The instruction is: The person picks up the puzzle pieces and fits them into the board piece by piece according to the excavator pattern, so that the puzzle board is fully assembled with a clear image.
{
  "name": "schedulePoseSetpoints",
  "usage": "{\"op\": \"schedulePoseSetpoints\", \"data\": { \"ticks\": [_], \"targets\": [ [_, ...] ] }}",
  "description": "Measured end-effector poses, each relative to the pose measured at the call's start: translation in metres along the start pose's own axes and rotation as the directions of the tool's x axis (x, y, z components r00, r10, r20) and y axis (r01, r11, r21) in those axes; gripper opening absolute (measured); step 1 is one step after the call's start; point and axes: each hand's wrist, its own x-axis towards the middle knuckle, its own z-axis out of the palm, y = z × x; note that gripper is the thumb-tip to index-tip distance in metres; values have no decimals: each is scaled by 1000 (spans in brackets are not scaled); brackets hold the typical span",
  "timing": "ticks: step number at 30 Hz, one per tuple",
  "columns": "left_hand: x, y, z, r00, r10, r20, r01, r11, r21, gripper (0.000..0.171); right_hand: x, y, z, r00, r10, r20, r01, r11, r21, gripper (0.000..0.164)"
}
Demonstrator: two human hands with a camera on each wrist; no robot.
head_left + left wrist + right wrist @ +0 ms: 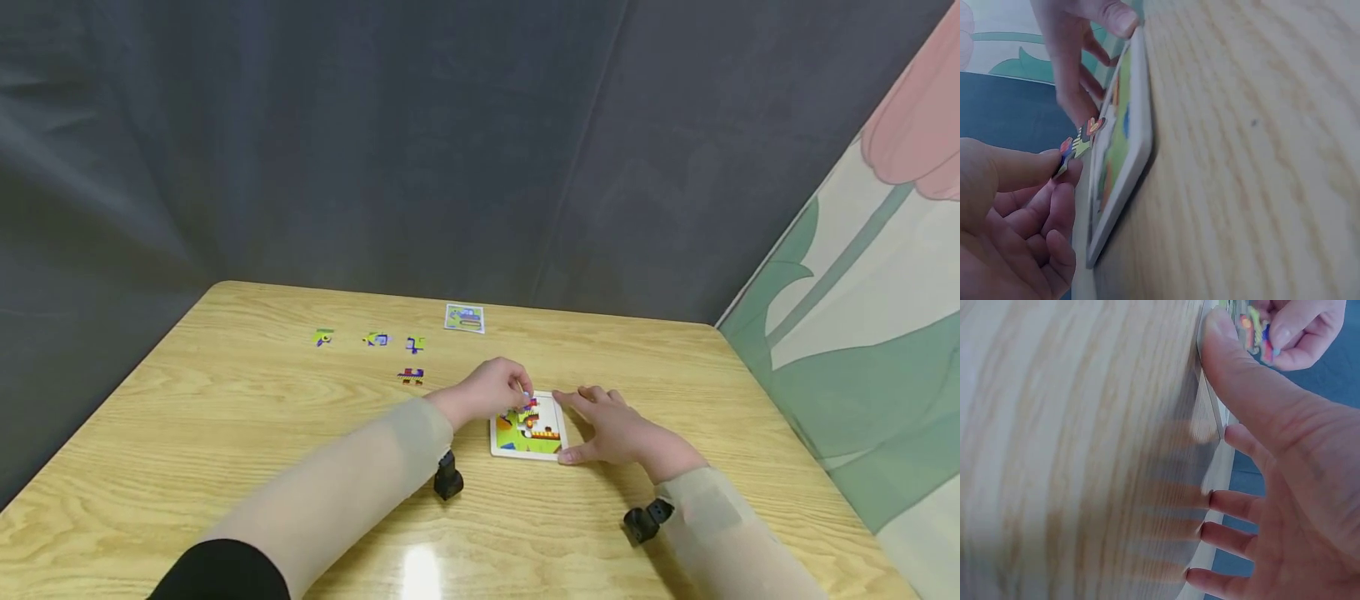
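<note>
Four loose pcs (410, 377) out left of L hand (491, 387), pic card (464, 317) beyond its fingers. Pinching puzzle pc (1082, 145) in L fingertips, over tray (1142, 106), blocking far-L corner. Touching tray's R side w/ R hand (611, 429), fingers spread.

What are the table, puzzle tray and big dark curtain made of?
The table looks like glossy wood, or a wood print: streaky grain and a bright reflection show. The puzzle tray could be smooth painted wood or plastic; its pale rim looks plain. The curtain seems matte cloth, with soft folds.
</note>
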Motion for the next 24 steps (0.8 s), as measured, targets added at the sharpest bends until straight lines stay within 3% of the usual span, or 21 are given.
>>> {"op": "schedulePoseSetpoints", "data": {
  "ticks": [14,24],
  "targets": [
    [1,-1,5,1000,13,26,-14,998,55,11,-1,-3,-1,1000,20,13,-20,1000,6,100],
    [0,-2,7,999,-7,42,3,994,105,4,-2,-3,-1,1000,17,9,-17,1000,14,100]
  ]
}}
